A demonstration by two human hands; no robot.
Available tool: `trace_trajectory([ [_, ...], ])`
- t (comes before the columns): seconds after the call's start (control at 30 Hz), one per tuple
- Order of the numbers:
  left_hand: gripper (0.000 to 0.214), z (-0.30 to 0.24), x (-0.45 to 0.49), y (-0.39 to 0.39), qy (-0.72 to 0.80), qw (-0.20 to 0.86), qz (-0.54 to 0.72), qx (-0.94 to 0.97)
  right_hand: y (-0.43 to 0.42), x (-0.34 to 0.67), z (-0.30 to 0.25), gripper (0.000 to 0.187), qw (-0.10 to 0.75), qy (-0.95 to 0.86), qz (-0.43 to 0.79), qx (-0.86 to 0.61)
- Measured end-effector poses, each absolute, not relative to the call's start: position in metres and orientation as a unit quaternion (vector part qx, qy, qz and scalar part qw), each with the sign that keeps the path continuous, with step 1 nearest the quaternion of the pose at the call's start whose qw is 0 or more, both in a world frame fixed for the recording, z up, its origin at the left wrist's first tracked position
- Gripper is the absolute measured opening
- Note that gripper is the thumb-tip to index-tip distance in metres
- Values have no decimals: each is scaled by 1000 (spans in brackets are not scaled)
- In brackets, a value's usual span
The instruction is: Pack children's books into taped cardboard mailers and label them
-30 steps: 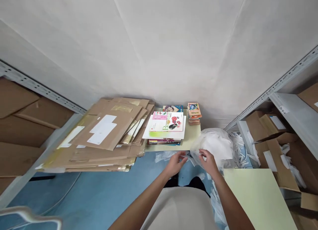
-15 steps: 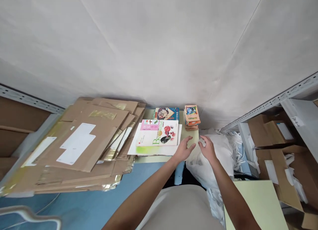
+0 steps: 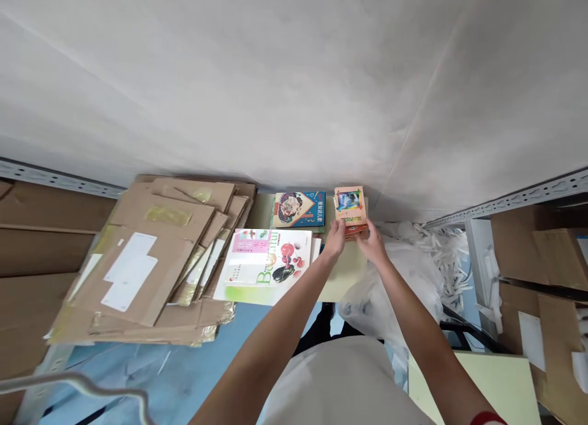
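A stack of small orange-edged books [image 3: 350, 204] sits at the right end of the pale table against the wall. My left hand [image 3: 335, 240] grips the near left side of the stack, and my right hand [image 3: 373, 244] grips its near right side, thumbs toward each other. To the left lies a blue picture book [image 3: 301, 209], flat near the wall. In front of it, a white book with fruit and vegetables on the cover [image 3: 271, 259] rests on other flat books or papers. The undersides of the hands are hidden.
Flattened cardboard boxes [image 3: 151, 253] are piled at the left. A translucent plastic bag [image 3: 395, 284] hangs or stands right of the table. Shelving with cardboard boxes [image 3: 519, 247] is at the right, and a white curved rail [image 3: 82, 382] at lower left.
Both hands have moved forward from the air before the table to the sides of the small book stack. The camera view has shifted slightly.
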State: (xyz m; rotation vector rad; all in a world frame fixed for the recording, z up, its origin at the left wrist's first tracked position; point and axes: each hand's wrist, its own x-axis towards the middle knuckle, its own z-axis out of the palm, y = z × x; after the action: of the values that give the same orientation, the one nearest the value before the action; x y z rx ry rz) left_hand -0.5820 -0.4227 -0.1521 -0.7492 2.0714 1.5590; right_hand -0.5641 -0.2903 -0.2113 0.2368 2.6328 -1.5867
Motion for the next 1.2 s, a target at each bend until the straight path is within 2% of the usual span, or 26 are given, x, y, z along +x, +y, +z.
trace_trajectory([
  [0.2,54,-162,-572,-422,757,166,575,-262,-297,-552,-207,60,1,826,-559,75],
  [0.43,41,-170,-552,-430,739,91,625,-234,-313,-538,-224,40,-4,646,-721,251],
  [0.53,33,-161,-542,-432,732,108,630,-236,-315,-533,-222,40,-23,597,-736,318],
  [0.7,31,-130,-506,-426,688,176,687,-151,-299,-496,-182,48,-128,565,-741,340],
  [1.03,42,-106,-421,-450,710,173,683,-10,-271,-309,-98,31,-189,544,-762,297],
  [1.2,52,-93,-385,-434,670,302,664,141,-273,-217,-78,33,-210,533,-749,332],
])
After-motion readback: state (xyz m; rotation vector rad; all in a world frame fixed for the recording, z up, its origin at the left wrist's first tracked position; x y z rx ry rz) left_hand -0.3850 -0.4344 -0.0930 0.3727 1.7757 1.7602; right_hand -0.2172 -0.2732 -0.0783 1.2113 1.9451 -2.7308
